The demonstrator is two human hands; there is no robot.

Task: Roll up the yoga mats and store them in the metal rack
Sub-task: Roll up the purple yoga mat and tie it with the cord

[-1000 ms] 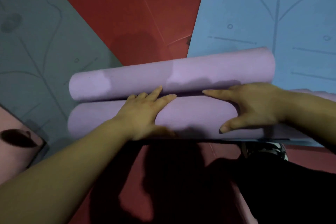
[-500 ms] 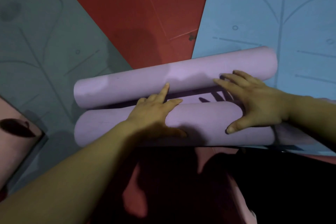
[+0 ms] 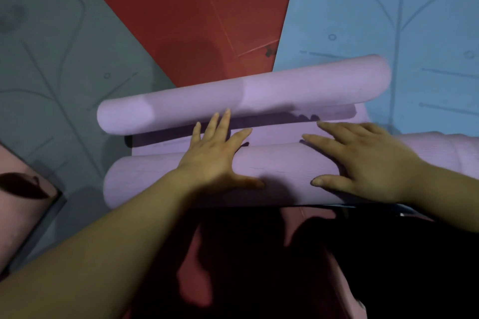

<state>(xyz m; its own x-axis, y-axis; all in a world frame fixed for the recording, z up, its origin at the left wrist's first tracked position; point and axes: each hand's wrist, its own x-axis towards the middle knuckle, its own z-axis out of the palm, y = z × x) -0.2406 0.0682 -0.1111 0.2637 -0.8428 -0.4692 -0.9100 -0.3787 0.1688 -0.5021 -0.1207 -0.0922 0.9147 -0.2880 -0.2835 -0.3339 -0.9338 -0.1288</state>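
A purple yoga mat [image 3: 272, 90] lies across the floor in front of me, curled into two rolls: a far roll and a near roll [image 3: 145, 179], with a flat strip of mat between them. My left hand [image 3: 212, 155] lies flat on the near roll, fingers straight and reaching onto the strip. My right hand [image 3: 363, 163] presses flat on the right part of the same roll, thumb spread toward me. The metal rack is not in view.
A blue mat [image 3: 388, 8] lies flat at the right, a grey-green mat [image 3: 51, 59] at the left, with red floor [image 3: 202, 8] between them. A pink mat corner [image 3: 18, 202] shows at the lower left. My dark-clothed legs fill the bottom.
The two purple rolls have moved apart, showing a flat strip between them. Both hands have stretched forward over the near roll.
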